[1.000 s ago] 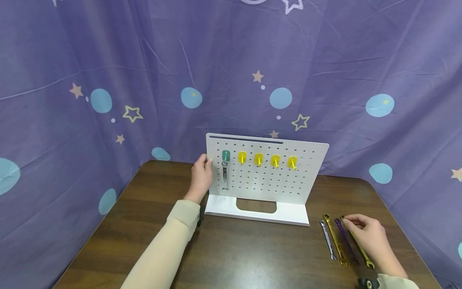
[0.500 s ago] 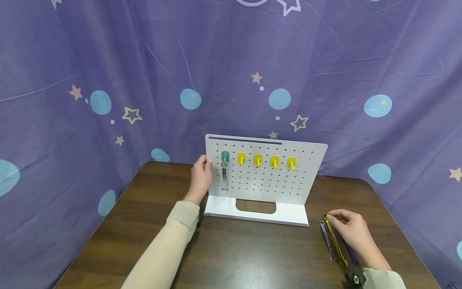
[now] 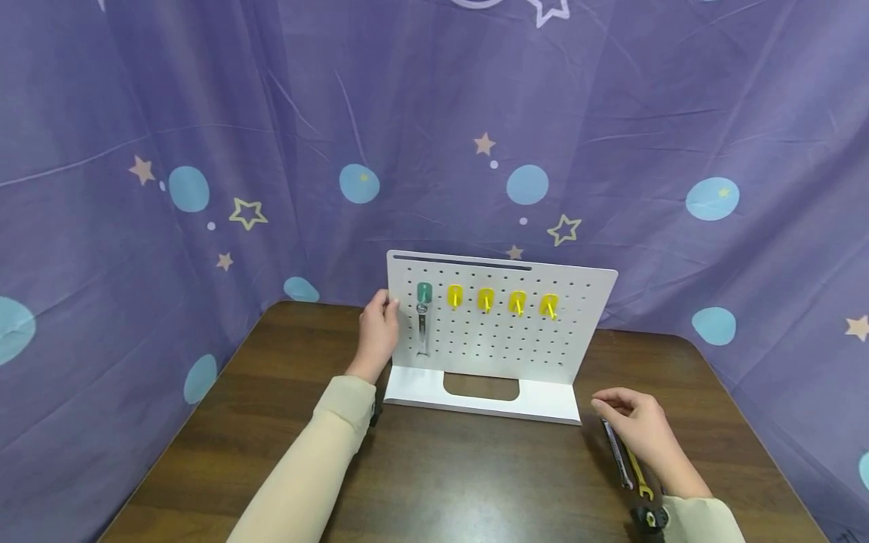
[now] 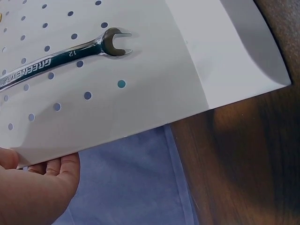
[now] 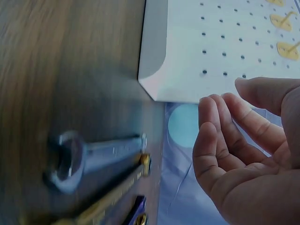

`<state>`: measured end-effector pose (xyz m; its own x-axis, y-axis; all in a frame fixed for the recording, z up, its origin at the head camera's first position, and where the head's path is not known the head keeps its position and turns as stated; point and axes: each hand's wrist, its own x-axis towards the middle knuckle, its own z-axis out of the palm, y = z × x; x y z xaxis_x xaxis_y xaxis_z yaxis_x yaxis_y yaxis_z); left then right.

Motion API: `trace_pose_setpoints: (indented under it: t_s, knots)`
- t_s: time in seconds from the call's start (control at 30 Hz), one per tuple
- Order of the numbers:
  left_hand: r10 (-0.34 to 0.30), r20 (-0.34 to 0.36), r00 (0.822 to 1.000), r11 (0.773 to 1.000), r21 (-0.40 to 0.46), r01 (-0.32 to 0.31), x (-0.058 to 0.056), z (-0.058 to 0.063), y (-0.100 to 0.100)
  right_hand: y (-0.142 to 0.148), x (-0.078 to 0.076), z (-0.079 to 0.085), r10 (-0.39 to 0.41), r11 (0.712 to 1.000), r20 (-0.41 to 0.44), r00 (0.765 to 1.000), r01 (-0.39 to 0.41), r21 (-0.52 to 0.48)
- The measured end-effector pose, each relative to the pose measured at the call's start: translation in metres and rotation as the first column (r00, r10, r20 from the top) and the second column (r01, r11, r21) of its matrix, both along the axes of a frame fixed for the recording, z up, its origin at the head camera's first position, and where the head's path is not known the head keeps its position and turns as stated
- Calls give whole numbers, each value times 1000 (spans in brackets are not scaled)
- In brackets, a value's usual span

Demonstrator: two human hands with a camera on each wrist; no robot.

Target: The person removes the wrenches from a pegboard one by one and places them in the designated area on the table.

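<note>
My left hand [image 3: 378, 332] grips the left edge of a white pegboard [image 3: 502, 339], thumb in front and fingers behind, as the left wrist view shows. A silver combination wrench [image 4: 51, 63] hangs down from the teal hook [image 3: 425, 291] at the board's left. My right hand [image 3: 638, 430] hovers over several wrenches at the table's right. Its fingers are loosely bent, thumb apart from them, holding nothing. Under and beside it lie a silver wrench [image 3: 617, 456] and a gold wrench [image 3: 640, 479]. Farther along the row, a purple wrench [image 5: 136, 211] shows in the right wrist view.
Several yellow hooks [image 3: 485, 300] run across the upper board to the right of the teal one. The board's flat white foot [image 3: 414, 385] rests on the brown wooden table [image 3: 462, 483]. A purple patterned curtain [image 3: 434, 136] hangs close behind and around the table.
My right hand has moved leftward along the row of wrenches, from the rightmost gold one to near the silver one's upper end. My left hand keeps its grip on the pegboard.
</note>
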<state>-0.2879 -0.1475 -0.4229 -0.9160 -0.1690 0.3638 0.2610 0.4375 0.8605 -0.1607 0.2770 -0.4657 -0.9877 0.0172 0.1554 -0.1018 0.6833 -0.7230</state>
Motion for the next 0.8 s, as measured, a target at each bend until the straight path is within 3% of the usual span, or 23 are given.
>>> trace_pose_setpoints:
  t_s: [0.13, 0.53, 0.8]
  knots:
    - [0, 8, 1000, 1000, -5, 0, 0, 0, 0, -11, -2, -1, -5, 1000, 17, 1000, 5, -18]
    - [1, 0, 1000, 1000, 1, -1, 0, 0, 1, -41, -14, -4, 47, 997, -36, 998, -49, -59]
    - [0, 19, 1000, 1000, 5, 0, 1, 2, 1, -66, -21, 2, 81, 985, -37, 996, -85, -148]
